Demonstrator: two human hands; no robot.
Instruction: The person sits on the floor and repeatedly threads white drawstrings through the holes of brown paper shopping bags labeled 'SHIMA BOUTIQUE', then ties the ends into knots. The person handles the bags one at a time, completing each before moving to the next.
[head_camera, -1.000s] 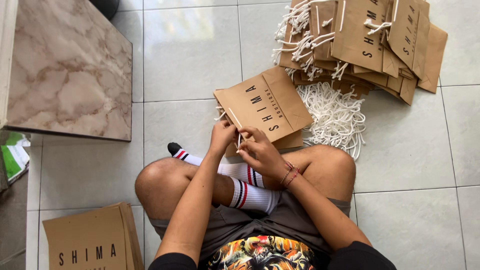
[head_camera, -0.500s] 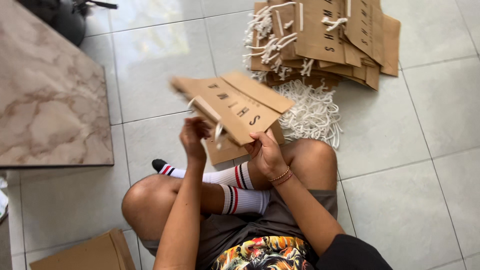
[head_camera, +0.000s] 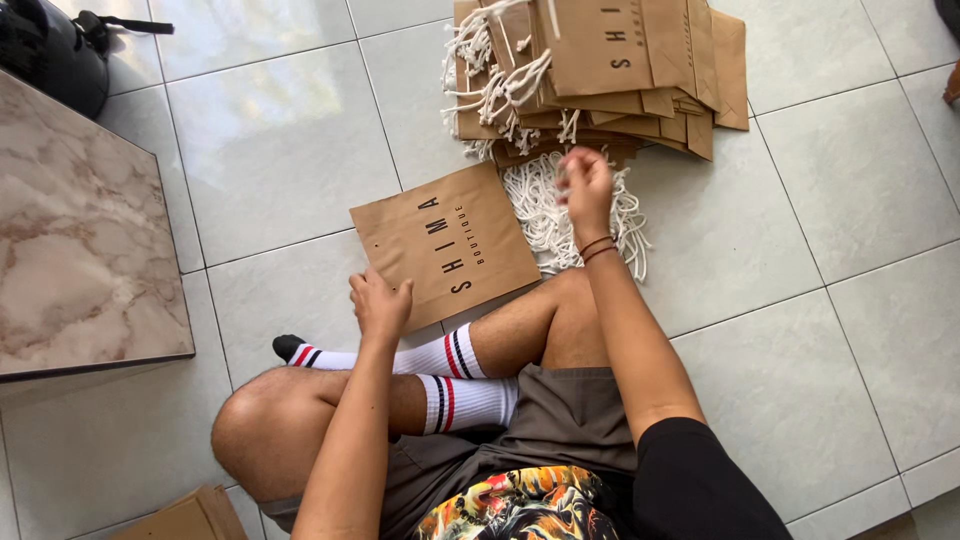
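Brown kraft paper bag (head_camera: 445, 245) lies flat on the tiled floor (head_camera: 280, 140), just ahead of the crossed legs, its printed face up. The left hand (head_camera: 380, 300) rests on the bag's near corner, fingers bent and pressing down on the edge to hold it flat. The right hand (head_camera: 586, 185) is raised ahead and to the right, over the heap of white cord handles (head_camera: 545, 215); its fingertips look pinched together, perhaps on a length of cord, though motion blur keeps that uncertain.

Judging by this, the step in hand is fetching a cord for the flat bag. The next move would call for freeing one cord from the tangle without dragging others along, then bringing it back left toward the bag held by the left hand.

Both forearms stretch forward from the body: the left runs straight over the knee to the bag, and the right crosses the shin with the wrist cocked up, two thin bands around it. Beyond the right hand sits a stack of finished bags (head_camera: 610, 70) with cords fitted. Far left of the left hand stands a marble-patterned surface (head_camera: 80, 250).
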